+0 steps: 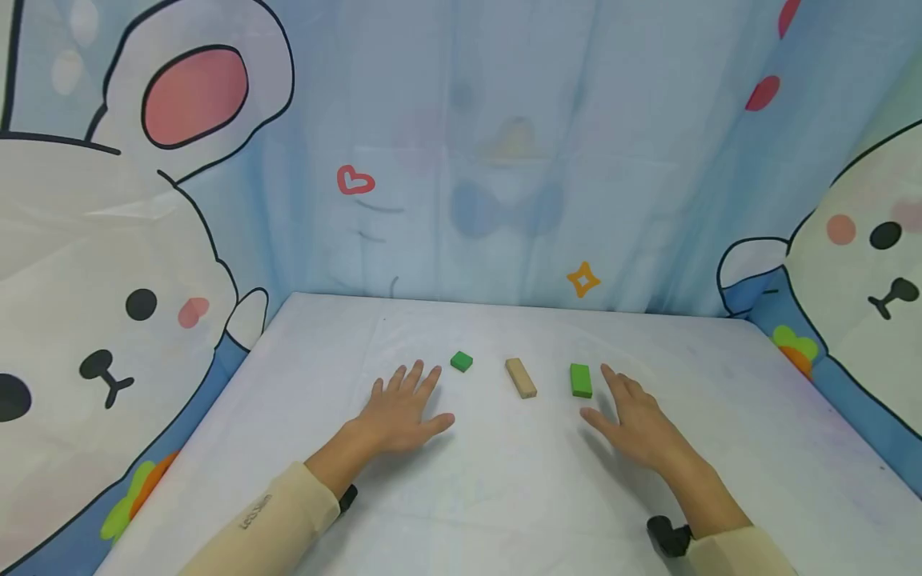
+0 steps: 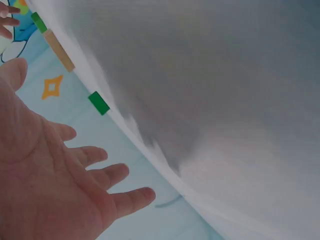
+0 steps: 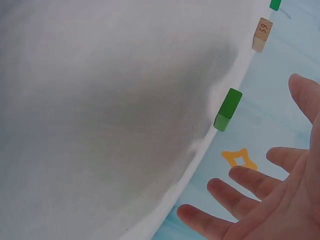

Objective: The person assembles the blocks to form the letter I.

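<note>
Three small blocks lie apart in a loose row across the white table. At the left of the row is a dark green block [image 1: 462, 362], in the middle a plain wooden block [image 1: 521, 378], and at the right a lighter green block [image 1: 580, 381]. The wooden one bears a number on its end in the right wrist view [image 3: 263, 29]. My left hand [image 1: 403, 412] is spread with straight fingers, left of and nearer than the dark green block. With fingers extended, my right hand [image 1: 634, 420] hovers just right of the lighter green block. Neither hand holds anything.
The white-covered table [image 1: 504, 496] ends at a back edge against a light blue curtain [image 1: 432, 160] printed with cartoon animals. Each wrist carries a dark camera mount, the right one [image 1: 668, 536] showing most.
</note>
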### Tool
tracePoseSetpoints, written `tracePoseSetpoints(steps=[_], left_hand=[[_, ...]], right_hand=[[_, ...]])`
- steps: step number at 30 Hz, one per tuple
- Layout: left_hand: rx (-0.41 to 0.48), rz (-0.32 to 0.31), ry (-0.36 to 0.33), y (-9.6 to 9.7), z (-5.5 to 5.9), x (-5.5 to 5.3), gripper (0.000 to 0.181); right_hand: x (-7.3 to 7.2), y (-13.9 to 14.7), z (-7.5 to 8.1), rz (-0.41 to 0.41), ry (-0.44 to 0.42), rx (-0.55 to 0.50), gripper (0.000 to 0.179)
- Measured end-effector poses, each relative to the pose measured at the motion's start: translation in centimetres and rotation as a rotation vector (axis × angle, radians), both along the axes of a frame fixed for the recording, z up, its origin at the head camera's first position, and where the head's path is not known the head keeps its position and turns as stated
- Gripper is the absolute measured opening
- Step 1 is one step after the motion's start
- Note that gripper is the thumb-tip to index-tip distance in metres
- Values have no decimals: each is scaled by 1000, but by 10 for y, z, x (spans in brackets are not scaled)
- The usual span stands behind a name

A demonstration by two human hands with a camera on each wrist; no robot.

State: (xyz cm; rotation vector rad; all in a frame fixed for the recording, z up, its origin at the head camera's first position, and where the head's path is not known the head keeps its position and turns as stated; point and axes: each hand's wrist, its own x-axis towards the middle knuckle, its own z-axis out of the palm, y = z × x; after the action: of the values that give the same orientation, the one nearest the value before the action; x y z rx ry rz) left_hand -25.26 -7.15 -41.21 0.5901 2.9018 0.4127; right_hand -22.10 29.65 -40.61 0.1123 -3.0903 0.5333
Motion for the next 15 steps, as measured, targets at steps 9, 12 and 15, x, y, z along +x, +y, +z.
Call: tracePoseSetpoints(steps=[9,12,15], left_hand=[[6,-58,-26,23,-1,-4,82],[14,-68,-46,29,-1,-3,81],[26,-81,-57,35,1,-3,81]], right_hand=[[-7,2,-1,18,6,-53,90],[-8,-1,-2,13,-7,-76,89],[-10,-3,-2,8,-19,-97,88]])
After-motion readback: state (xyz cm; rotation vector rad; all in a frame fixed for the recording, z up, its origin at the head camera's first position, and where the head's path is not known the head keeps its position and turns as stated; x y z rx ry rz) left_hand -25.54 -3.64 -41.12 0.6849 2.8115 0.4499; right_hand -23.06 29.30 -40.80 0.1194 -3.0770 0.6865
